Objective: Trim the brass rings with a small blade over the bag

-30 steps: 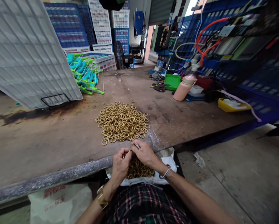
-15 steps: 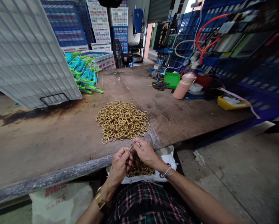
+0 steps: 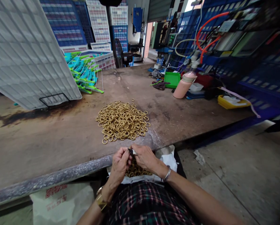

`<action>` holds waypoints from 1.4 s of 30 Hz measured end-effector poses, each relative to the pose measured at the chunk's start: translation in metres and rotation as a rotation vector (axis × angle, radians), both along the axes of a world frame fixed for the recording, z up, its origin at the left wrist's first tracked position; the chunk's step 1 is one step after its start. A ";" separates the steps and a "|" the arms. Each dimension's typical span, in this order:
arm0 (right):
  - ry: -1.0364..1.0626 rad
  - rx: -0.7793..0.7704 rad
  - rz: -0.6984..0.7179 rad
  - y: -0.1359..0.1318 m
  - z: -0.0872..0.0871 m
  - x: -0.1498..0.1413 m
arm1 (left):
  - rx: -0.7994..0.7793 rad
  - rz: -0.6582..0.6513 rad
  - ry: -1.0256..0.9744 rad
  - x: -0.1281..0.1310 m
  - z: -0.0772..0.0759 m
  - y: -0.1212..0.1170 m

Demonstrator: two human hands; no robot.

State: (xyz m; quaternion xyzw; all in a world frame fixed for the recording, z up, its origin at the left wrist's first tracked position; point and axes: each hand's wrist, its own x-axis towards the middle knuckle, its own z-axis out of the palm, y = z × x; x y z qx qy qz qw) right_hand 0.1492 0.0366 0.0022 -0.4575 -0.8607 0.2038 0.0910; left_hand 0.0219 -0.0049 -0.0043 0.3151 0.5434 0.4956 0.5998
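Observation:
My left hand (image 3: 120,162) and my right hand (image 3: 146,157) meet at the table's front edge, fingertips pinched close together. A brass-coloured ring sits in my left fingertips, mostly hidden by the fingers. Between the hands shows a small dark piece (image 3: 130,151), too small to name. A pale bit shows by my right fingers; what they grip is mostly covered. Below the hands, an open white sack (image 3: 169,161) on my lap holds many brass-coloured rings (image 3: 138,170). Just beyond the hands, a pile of similar rings (image 3: 123,120) lies on the table (image 3: 67,137).
A large white ribbed panel (image 3: 32,56) leans at the left, beside green and turquoise plastic pieces (image 3: 85,73). To the right stand a pink bottle (image 3: 184,86), a green tray (image 3: 172,80) and a yellow tray (image 3: 233,102). Stacked crates (image 3: 66,23) rise behind. A printed sack (image 3: 62,203) is below the table.
My right hand has turned and lowered slightly, closing over the shiny metal piece seen in it before. A dark piece now shows between the fingertips. The ring pile looks the same.

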 end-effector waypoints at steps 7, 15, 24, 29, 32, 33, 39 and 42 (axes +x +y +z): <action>-0.108 -0.005 -0.081 0.002 -0.003 -0.007 | -0.022 -0.011 -0.054 -0.003 0.000 -0.005; -0.070 0.092 -0.330 0.037 -0.013 0.004 | -0.046 -0.050 -0.344 0.000 0.009 -0.012; -0.206 0.083 -0.401 0.051 -0.017 -0.007 | -0.167 0.048 -0.598 -0.011 -0.002 -0.003; -0.188 0.092 -0.395 0.052 -0.017 -0.004 | -0.228 0.084 -0.721 -0.017 -0.003 0.000; -0.058 0.084 -0.396 0.052 -0.018 0.000 | -0.220 0.111 -0.665 -0.015 -0.003 0.002; 0.022 0.075 -0.391 0.051 -0.018 0.001 | -0.202 0.112 -0.625 -0.014 -0.003 0.003; 0.572 -0.112 -0.339 0.034 -0.010 -0.005 | 0.033 0.145 -0.192 -0.003 -0.007 0.007; 0.691 -0.262 -0.353 0.024 -0.004 -0.012 | 0.072 0.127 -0.007 0.000 -0.008 0.009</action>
